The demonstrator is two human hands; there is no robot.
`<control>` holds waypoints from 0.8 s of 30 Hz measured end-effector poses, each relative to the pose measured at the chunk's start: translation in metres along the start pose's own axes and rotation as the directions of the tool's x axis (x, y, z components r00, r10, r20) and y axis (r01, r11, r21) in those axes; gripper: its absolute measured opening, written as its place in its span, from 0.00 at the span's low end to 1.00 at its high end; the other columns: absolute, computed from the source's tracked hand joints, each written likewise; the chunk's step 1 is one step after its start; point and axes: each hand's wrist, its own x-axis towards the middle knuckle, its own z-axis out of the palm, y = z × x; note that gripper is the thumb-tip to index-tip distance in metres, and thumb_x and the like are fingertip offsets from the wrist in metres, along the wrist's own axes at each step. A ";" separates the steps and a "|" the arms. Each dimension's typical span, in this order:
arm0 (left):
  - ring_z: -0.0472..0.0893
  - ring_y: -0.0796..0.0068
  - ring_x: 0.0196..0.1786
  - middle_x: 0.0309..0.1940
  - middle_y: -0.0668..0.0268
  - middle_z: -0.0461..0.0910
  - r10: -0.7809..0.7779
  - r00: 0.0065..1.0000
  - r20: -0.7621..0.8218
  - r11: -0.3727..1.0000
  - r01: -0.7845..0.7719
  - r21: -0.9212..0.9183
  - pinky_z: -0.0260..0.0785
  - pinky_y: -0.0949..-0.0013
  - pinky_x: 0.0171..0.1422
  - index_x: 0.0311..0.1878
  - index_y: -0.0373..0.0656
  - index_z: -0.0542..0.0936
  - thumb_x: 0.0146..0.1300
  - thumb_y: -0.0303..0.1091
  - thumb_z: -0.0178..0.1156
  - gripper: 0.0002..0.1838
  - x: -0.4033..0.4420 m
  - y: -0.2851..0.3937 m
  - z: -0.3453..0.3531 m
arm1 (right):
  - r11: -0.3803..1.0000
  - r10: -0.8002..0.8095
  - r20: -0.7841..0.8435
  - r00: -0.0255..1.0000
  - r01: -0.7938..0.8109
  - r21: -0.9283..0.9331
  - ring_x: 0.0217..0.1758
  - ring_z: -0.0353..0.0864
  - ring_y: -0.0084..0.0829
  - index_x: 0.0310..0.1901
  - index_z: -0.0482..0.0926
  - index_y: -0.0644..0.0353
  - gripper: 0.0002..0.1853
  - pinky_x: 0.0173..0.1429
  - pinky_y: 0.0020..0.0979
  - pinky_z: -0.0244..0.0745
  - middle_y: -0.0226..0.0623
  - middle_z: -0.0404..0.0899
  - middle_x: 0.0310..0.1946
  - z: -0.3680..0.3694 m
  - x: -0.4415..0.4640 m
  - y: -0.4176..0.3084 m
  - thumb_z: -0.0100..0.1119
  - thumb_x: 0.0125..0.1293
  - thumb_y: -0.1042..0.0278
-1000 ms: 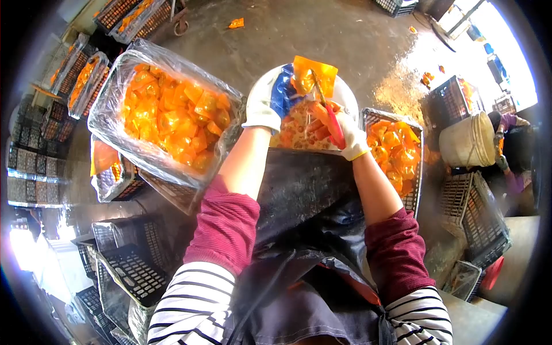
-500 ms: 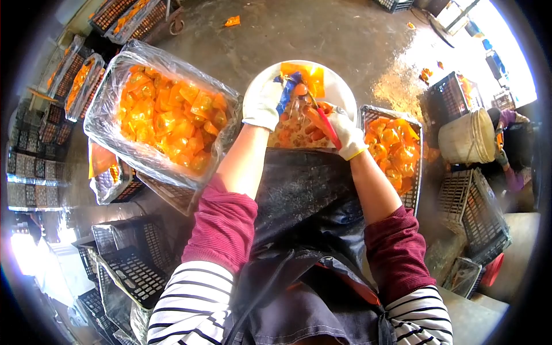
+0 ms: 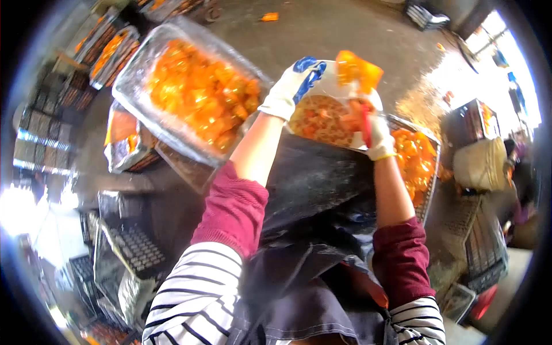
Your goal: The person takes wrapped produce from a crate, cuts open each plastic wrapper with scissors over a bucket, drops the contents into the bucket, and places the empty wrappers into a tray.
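Note:
My left hand [image 3: 296, 86], in a white glove with blue coating, is over the left rim of a white bucket [image 3: 329, 73]. Its fingers are bent and apart, with nothing visible in them. My gloved right hand [image 3: 378, 131] is closed around a red-handled tool [image 3: 365, 125] over the bucket's right side; the blade is too blurred to identify. A shiny orange plastic packet [image 3: 359, 72] is just above the right hand, apart from the left; what holds it is unclear. Reddish-orange pieces in pale liquid [image 3: 322, 121] lie in the bucket.
A plastic-lined crate [image 3: 129, 86] of orange packets stands left. Another crate [image 3: 435, 172] with similar packets is beside my right forearm. Black crates [image 3: 135, 247] stand lower left. At right are a dirty white pail [image 3: 480, 164] and a person [image 3: 522, 155]. An orange scrap [image 3: 269, 17] lies on the floor.
My left hand has come off the orange packet and moved up and right. My right hand has moved right with the red-handled tool, and the packet is now above it. The view has shifted.

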 end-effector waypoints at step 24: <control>0.81 0.64 0.40 0.40 0.58 0.81 0.107 0.841 -0.530 0.109 0.520 0.847 0.72 0.64 0.45 0.53 0.45 0.77 0.54 0.51 0.66 0.27 -0.068 -0.044 -0.244 | 0.750 -0.090 0.016 0.996 0.057 0.659 0.55 0.70 0.37 0.54 0.73 0.64 0.24 0.63 0.38 0.61 0.44 0.72 0.57 -0.032 0.016 0.000 0.50 0.68 0.50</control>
